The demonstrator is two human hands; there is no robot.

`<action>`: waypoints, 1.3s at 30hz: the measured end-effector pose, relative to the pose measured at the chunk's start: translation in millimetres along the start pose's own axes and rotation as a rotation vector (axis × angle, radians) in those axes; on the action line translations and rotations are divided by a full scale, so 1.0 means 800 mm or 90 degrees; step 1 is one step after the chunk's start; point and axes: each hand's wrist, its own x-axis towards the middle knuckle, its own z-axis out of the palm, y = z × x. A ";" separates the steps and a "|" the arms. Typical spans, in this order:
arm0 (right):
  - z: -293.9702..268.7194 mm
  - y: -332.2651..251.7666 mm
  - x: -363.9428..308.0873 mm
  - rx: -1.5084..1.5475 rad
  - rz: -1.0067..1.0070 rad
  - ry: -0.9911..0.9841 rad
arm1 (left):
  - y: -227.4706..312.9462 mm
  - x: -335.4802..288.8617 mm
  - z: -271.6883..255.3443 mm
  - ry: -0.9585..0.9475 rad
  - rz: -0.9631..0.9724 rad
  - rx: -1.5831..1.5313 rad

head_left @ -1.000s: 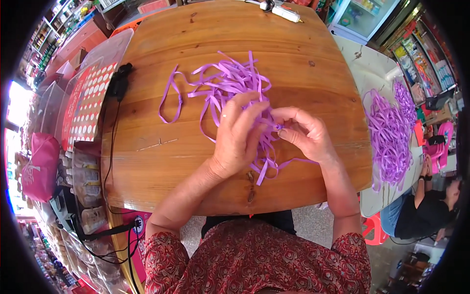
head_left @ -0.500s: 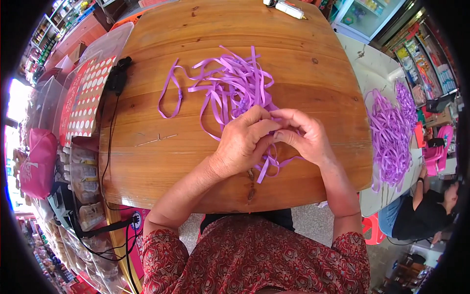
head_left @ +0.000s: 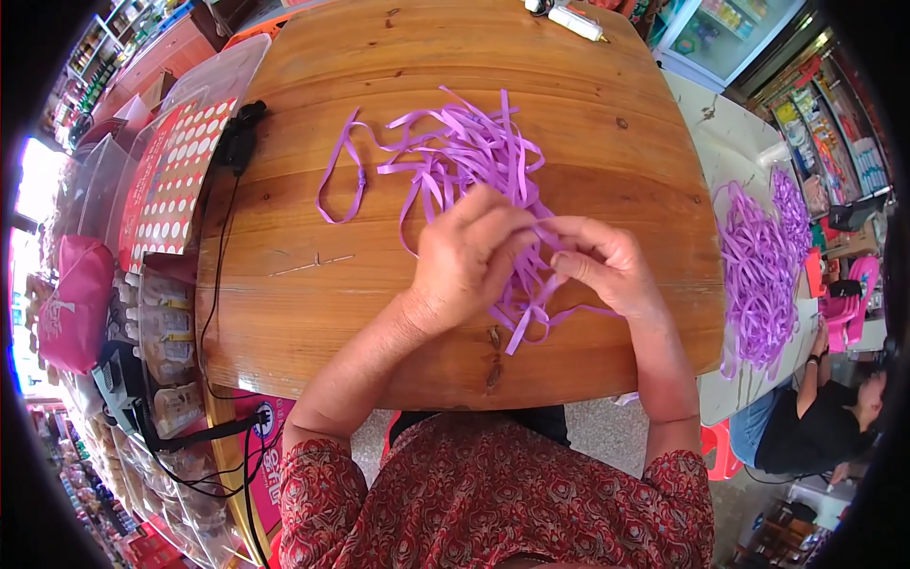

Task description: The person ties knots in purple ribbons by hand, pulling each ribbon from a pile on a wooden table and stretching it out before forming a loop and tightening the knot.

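Note:
A tangled pile of purple ribbon (head_left: 474, 142) lies on the wooden table (head_left: 588, 370), with one loop trailing off to its left. Over the pile's near edge, my left hand (head_left: 471, 251) is closed, its fingertips pinching a strand of the ribbon. Close beside it my right hand (head_left: 607, 266) has thumb and forefinger bent round the same ribbon. A short stretch of ribbon runs between the two hands. Loose ribbon ends hang below them onto the wood. To the left of my left hand lie thin needle-like metal tools (head_left: 313, 265).
A white glue gun (head_left: 575, 21) rests at the table's far edge. On a pale side table at right sits another heap of purple ribbon (head_left: 758, 275). A black cable (head_left: 223, 247) runs along the left edge beside a dotted box (head_left: 180, 180). Another person (head_left: 815, 417) sits at far right.
My hands have drawn slightly apart, with the right shifting right and the ribbon between them now showing. The whole view has shifted a little.

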 end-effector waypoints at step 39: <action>-0.044 -0.006 -0.001 -0.231 -0.201 0.121 | 0.007 0.003 0.067 -0.091 -0.288 -0.280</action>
